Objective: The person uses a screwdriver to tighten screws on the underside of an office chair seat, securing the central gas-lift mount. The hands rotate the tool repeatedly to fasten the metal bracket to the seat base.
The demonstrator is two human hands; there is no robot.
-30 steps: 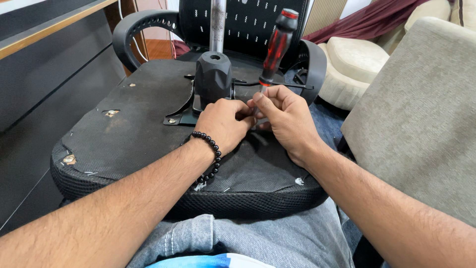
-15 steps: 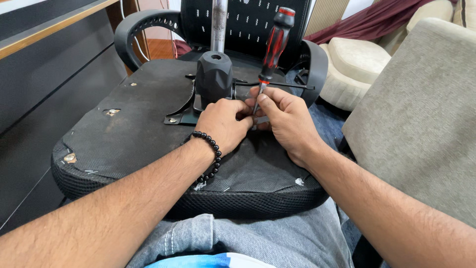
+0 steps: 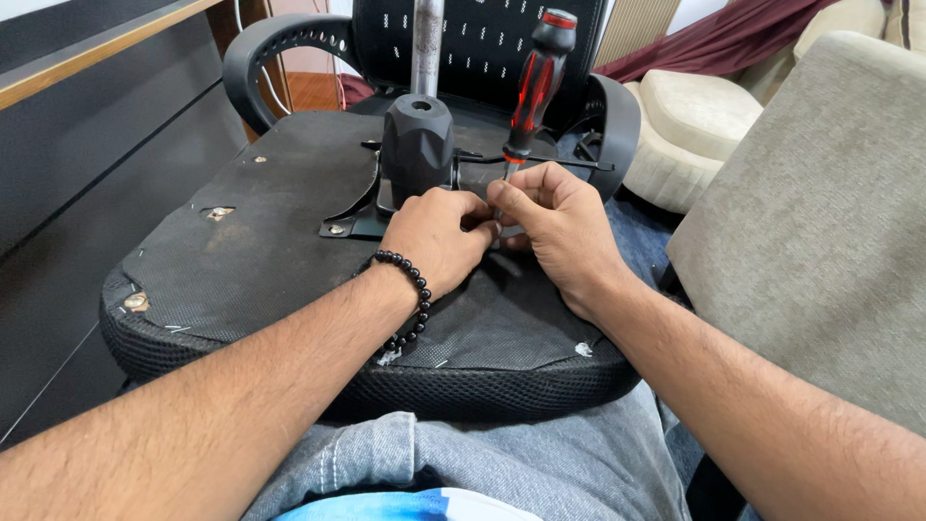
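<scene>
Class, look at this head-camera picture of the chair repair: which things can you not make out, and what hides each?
Head view:
- Screwdriver tip: hidden behind the fingers of the right hand.
- Whatever fastener it meets: covered by the left hand.
- Metal post: cut off by the top edge.
- Seat underside near edge: resting on the lap, hidden.

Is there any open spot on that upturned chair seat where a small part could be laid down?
Yes: the bare patch of the seat underside between the black mechanism housing and the seat's left edge, bordered by the mounting holes. It is crowded in the middle, where the left hand and right hand meet around the screwdriver.
</scene>
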